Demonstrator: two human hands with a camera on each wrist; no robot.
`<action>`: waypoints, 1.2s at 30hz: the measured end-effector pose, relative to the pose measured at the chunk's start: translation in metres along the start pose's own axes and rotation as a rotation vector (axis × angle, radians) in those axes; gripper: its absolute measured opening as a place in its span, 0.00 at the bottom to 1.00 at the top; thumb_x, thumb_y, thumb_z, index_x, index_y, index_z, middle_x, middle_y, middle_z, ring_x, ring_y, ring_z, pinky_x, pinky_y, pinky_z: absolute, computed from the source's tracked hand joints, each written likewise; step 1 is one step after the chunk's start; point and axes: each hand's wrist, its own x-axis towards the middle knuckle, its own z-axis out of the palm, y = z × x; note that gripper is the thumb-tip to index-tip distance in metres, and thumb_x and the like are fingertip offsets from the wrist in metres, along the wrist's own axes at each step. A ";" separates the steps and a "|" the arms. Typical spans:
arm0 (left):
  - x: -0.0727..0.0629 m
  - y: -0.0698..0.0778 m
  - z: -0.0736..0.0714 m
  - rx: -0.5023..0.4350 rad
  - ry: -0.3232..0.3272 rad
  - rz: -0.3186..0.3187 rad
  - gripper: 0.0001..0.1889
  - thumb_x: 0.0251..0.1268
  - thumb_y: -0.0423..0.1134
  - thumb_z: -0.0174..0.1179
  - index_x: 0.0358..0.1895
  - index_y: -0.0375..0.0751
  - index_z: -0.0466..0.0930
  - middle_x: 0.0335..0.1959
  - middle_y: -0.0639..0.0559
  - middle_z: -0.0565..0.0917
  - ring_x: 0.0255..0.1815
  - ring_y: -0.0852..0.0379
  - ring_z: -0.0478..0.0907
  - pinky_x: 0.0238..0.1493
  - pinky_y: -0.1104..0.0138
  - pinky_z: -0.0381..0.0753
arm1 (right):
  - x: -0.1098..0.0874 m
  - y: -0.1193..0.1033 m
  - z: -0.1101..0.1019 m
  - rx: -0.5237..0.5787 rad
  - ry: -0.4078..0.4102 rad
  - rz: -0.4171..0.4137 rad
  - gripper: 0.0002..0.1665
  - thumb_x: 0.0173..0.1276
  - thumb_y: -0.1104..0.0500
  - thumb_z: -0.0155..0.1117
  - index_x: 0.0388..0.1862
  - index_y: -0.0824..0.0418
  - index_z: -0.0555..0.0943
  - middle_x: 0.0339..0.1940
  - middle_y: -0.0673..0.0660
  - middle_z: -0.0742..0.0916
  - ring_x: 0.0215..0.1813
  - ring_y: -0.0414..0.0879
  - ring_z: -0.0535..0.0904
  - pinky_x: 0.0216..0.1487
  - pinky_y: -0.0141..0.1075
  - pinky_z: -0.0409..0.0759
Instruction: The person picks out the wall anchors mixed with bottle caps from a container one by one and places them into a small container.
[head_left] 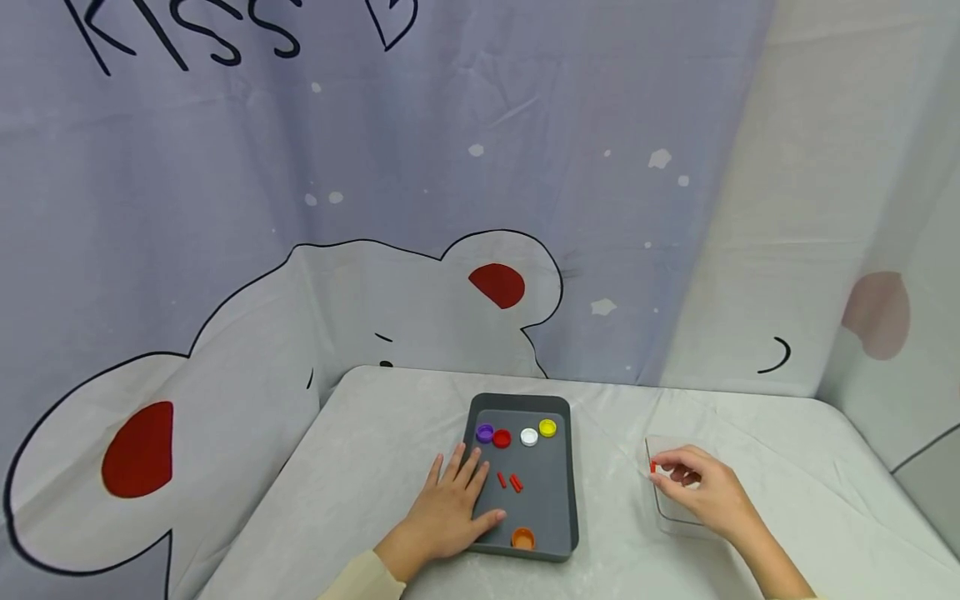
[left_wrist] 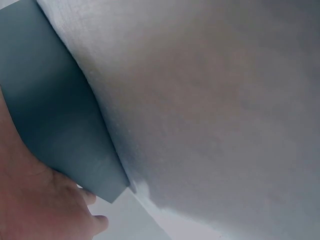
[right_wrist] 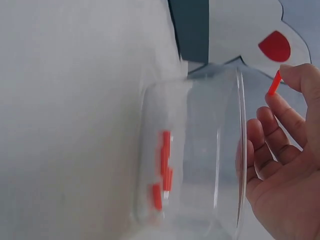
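My right hand point(head_left: 705, 490) pinches a small red stick point(right_wrist: 274, 83) between thumb and index finger, over the edge of a clear plastic box point(right_wrist: 200, 145). Inside that box lie several red pieces point(right_wrist: 164, 160), blurred through the wall. My left hand point(head_left: 442, 515) rests with spread, straight fingers on the left rim of a dark grey tray point(head_left: 547, 508). Near those fingers, a few red sticks point(head_left: 516, 483) lie on the tray floor. The left wrist view shows only part of the left hand point(left_wrist: 45, 205) against the tray's outer wall point(left_wrist: 60, 100).
Toward the tray's far end sit small round cups: purple point(head_left: 485, 433), red point(head_left: 502, 438), white point(head_left: 528, 437) and yellow point(head_left: 547, 427). An orange cup point(head_left: 523, 539) is at its near end. A white cloth point(head_left: 615, 467) covers the table, and a printed curtain point(head_left: 420, 167) hangs behind.
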 end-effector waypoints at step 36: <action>0.001 -0.001 0.004 0.022 -0.021 -0.027 0.45 0.72 0.74 0.37 0.80 0.45 0.59 0.83 0.46 0.53 0.84 0.42 0.38 0.78 0.39 0.39 | -0.011 0.032 -0.037 -0.094 0.057 0.061 0.15 0.60 0.66 0.76 0.46 0.62 0.88 0.35 0.50 0.85 0.34 0.29 0.77 0.34 0.20 0.75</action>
